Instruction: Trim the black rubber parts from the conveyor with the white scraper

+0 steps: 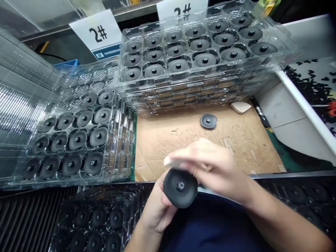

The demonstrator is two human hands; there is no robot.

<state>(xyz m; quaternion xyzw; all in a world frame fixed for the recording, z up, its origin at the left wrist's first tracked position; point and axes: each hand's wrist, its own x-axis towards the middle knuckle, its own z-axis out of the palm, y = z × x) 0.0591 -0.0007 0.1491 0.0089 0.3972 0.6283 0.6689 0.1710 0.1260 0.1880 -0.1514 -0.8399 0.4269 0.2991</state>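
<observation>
My left hand (160, 206) grips a black dished disc (181, 194) with a short hollow stem at its centre, its stem side turned up toward me. Over the disc's far rim comes my right hand (210, 164), fingers bent together and smeared by motion. Something whitish shows at its fingertips, too blurred to name. Beyond the hands, a second black disc (208, 121) lies alone on the cardboard sheet (162, 140). Its outline has a small notch at the right.
Stacked clear trays (194, 75) of black discs stand at the back. Another clear tray stack (119, 140), partly filled, is at left. Darker disc trays (105, 203) sit near my front left. A beige wedge (240, 107) rests by a white bin (296, 91) with small black pieces alongside.
</observation>
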